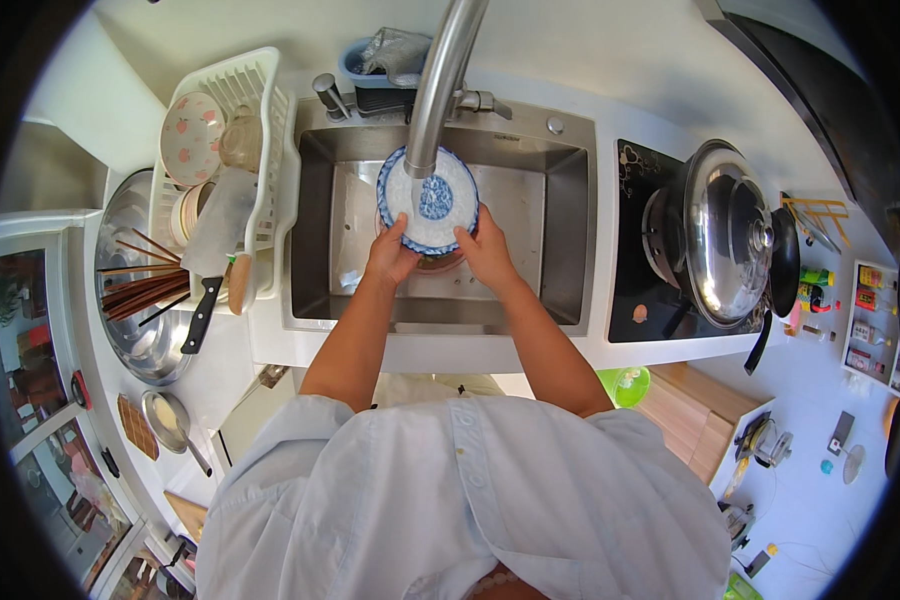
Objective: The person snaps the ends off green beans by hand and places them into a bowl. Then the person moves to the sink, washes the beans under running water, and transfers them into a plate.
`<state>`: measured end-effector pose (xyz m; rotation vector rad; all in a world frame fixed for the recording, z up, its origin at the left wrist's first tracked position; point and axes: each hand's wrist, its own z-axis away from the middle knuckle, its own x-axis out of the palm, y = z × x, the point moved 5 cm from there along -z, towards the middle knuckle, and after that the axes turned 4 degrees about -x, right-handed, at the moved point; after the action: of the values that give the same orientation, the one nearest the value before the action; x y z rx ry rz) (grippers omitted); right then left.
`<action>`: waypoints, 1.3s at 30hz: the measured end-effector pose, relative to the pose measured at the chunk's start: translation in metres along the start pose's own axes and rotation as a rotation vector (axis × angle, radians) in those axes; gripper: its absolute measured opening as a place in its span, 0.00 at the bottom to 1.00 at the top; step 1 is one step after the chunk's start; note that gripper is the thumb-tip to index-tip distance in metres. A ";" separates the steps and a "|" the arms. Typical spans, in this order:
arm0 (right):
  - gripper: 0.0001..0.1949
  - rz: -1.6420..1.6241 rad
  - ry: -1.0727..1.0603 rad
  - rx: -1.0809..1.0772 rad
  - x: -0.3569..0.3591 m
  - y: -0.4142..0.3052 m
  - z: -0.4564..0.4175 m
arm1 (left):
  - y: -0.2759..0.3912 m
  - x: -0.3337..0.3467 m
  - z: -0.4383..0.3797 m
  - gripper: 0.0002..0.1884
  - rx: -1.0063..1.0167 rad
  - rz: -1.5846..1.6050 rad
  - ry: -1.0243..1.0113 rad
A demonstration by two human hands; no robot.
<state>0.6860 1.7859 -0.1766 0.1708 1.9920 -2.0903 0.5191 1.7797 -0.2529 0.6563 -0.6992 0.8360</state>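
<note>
Both hands grip a white plate with a blue patterned rim and centre (457, 184) above the sink. My left hand (394, 255) holds its lower left edge, thumb on the upper face. At the lower right edge, my right hand (489, 251) holds it the same way. The steel faucet spout (424, 135) covers part of the plate from above; whether water runs cannot be told. Beneath the plate, part of a reddish round dish (441, 263) shows, mostly hidden. The stainless steel sink (562, 247) surrounds both hands.
A white dish rack (270, 161) at the left holds bowls, a glass mug, chopsticks and a cleaver (217, 225), its handle jutting toward me. A blue basin (356, 67) sits behind the faucet. On the right, a lidded wok (727, 232) stands on the black cooktop (634, 262).
</note>
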 end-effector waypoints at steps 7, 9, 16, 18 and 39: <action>0.28 -0.478 0.066 0.531 -0.040 0.031 0.018 | -0.019 0.030 0.023 0.24 -0.279 -0.335 0.075; 0.26 -0.623 -0.053 0.716 -0.032 0.062 0.035 | -0.016 0.030 0.042 0.25 -0.174 -0.528 0.115; 0.21 -0.837 -0.062 0.634 0.059 0.084 -0.003 | 0.019 -0.032 0.050 0.26 0.022 -0.298 0.333; 0.21 -0.671 -0.093 0.439 0.070 0.087 -0.032 | 0.020 -0.054 0.024 0.25 0.009 -0.046 0.311; 0.15 -0.070 -0.194 0.369 -0.021 0.092 0.034 | 0.100 0.050 0.130 0.29 0.633 -1.923 0.630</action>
<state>0.7326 1.7513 -0.2582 -0.0365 1.5121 -2.3999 0.4230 1.7549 -0.1133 1.1469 0.8733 -0.6243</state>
